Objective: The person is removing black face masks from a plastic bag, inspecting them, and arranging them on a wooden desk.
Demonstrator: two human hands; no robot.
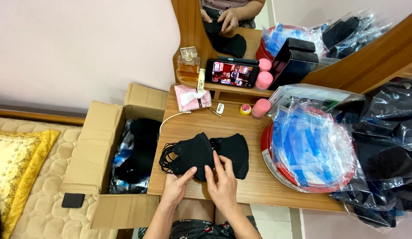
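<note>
Two stacks of black folded face masks lie side by side on the wooden table (241, 186). My left hand (177, 186) pinches the lower edge of the left stack (190, 152), whose ear loops spill out to the left. Fingers of my right hand (221, 183) rest on the seam between it and the right stack (235, 150). Both hands sit at the table's near edge, above my lap.
An open cardboard box (97, 146) with bagged black masks stands left of the table. A red round tray (270, 163) piled with blue-printed clear bags sits right, beside black mask packs (387, 155). A phone (231, 73), perfume bottle (188, 66), pink pouch (191, 98) and mirror are behind.
</note>
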